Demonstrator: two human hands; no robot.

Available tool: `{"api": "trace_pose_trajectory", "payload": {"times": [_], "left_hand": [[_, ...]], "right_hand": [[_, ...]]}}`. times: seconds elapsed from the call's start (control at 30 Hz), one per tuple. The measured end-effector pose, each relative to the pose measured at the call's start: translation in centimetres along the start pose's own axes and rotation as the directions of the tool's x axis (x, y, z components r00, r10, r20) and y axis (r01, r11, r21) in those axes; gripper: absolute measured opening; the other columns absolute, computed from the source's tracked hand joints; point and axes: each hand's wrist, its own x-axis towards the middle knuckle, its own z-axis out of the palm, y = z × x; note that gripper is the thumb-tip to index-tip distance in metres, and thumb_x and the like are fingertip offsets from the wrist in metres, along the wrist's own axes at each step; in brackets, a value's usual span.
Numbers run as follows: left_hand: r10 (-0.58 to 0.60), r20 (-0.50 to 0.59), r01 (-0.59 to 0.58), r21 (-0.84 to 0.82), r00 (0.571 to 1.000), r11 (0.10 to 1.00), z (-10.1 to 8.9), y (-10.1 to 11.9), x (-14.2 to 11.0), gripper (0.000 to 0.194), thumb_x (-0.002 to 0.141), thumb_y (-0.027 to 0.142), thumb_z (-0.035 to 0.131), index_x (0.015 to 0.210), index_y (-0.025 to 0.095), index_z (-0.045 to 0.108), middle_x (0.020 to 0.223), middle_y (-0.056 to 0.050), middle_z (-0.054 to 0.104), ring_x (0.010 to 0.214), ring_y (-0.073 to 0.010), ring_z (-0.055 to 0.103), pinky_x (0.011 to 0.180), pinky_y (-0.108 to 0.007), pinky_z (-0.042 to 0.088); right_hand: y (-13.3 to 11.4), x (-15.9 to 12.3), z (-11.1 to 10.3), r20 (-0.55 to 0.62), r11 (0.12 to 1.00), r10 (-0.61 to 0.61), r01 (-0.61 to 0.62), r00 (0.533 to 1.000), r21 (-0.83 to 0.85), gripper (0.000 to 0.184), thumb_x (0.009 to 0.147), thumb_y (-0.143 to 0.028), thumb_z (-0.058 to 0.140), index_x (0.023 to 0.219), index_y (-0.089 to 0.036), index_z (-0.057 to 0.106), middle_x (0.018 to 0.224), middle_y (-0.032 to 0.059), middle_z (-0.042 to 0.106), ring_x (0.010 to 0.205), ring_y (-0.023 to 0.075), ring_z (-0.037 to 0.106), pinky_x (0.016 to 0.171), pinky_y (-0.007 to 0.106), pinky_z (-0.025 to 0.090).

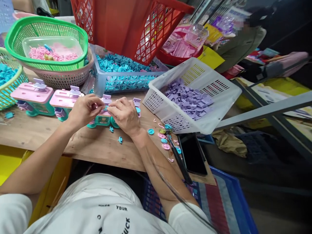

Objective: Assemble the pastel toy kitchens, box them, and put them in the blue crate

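Observation:
My left hand and my right hand are close together over a pink and teal plastic toy, one of a row on the wooden table. The fingertips of both are pinched. A bit of blue shows between them, but what each holds is too small to make out. The hands cover much of this toy and another one behind the right hand. To the left stand two more such toys, a pink-topped toy and a second toy, each with a lilac part on top. Small blue pieces lie in front.
A white basket of lilac parts leans at the right. Behind are a clear bin of blue parts, a red crate and a green basket. A hammer and phone lie right. Another person sits beyond.

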Motion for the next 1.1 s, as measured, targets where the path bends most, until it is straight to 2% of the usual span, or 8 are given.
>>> {"api": "trace_pose_trajectory", "payload": {"times": [0.13, 0.4, 0.67, 0.8, 0.97, 1.1], "left_hand": [[0.059, 0.015, -0.059, 0.006, 0.998, 0.998, 0.0, -0.2, -0.1, 0.024, 0.087, 0.037, 0.066, 0.085, 0.017, 0.077, 0.085, -0.007, 0.071, 0.061, -0.0125, 0.056, 0.058, -0.026, 0.043], [0.077, 0.056, -0.079, 0.037, 0.995, 0.996, 0.0, -0.3, 0.0, 0.019, 0.088, 0.032, 0.064, 0.084, 0.017, 0.076, 0.084, -0.006, 0.07, 0.059, -0.0122, 0.055, 0.058, -0.027, 0.043], [0.165, 0.069, -0.177, 0.247, 0.984, 0.953, 0.7, 0.7, -0.8, 0.024, 0.096, 0.029, 0.054, 0.086, 0.02, 0.074, 0.09, -0.008, 0.071, 0.081, -0.021, 0.062, 0.071, -0.034, 0.048], [0.185, 0.04, -0.187, 0.355, 0.982, 0.916, 1.0, 0.7, -1.5, 0.025, 0.098, 0.027, 0.052, 0.089, 0.021, 0.074, 0.094, -0.008, 0.072, 0.085, -0.0233, 0.061, 0.074, -0.037, 0.048], [0.156, 0.001, -0.152, 0.236, 0.988, 0.96, 0.9, 0.1, -1.6, 0.02, 0.095, 0.028, 0.058, 0.094, 0.021, 0.076, 0.095, -0.007, 0.072, 0.085, -0.022, 0.063, 0.076, -0.036, 0.05], [0.152, -0.074, -0.129, 0.256, 0.986, 0.958, 1.5, -0.2, -1.8, 0.018, 0.094, 0.028, 0.06, 0.097, 0.021, 0.076, 0.098, -0.007, 0.074, 0.091, -0.023, 0.065, 0.084, -0.039, 0.052]], "right_hand": [[0.1, 0.1, 0.0, 0.026, 0.999, -0.012, 0.011, 1.0, 0.043, 0.023, 0.106, -0.028, 0.053, 0.098, -0.024, 0.074, 0.112, 0.0058, 0.076, 0.105, 0.0239, 0.059, 0.091, 0.039, 0.037], [0.3, 0.2, -0.5, 0.036, 0.995, -0.007, 0.004, 0.999, 0.102, 0.026, 0.107, -0.03, 0.051, 0.097, -0.023, 0.074, 0.107, 0.0062, 0.076, 0.103, 0.0237, 0.063, 0.09, 0.038, 0.039], [0.3, -0.5, 0.1, -0.004, 0.995, 0.008, -0.007, 1.0, 0.096, 0.032, 0.109, -0.03, 0.044, 0.098, -0.024, 0.073, 0.11, 0.0043, 0.078, 0.102, 0.0242, 0.062, 0.094, 0.043, 0.038], [0.1, -0.2, -0.3, 0.03, 0.995, 0.009, -0.012, 1.0, 0.101, 0.032, 0.108, -0.029, 0.044, 0.099, -0.024, 0.074, 0.113, 0.0052, 0.077, 0.104, 0.0249, 0.06, 0.096, 0.044, 0.037], [0.7, 0.6, -1.3, 0.098, 0.989, 0.037, -0.05, 0.995, 0.14, 0.021, 0.105, -0.028, 0.055, 0.099, -0.022, 0.075, 0.107, 0.0044, 0.078, 0.102, 0.0243, 0.061, 0.088, 0.039, 0.037], [0.6, 0.5, -0.9, 0.06, 0.977, 0.101, -0.11, 0.993, 0.183, 0.021, 0.104, -0.028, 0.056, 0.102, -0.022, 0.076, 0.107, 0.0047, 0.076, 0.101, 0.0233, 0.06, 0.089, 0.037, 0.037]]}}
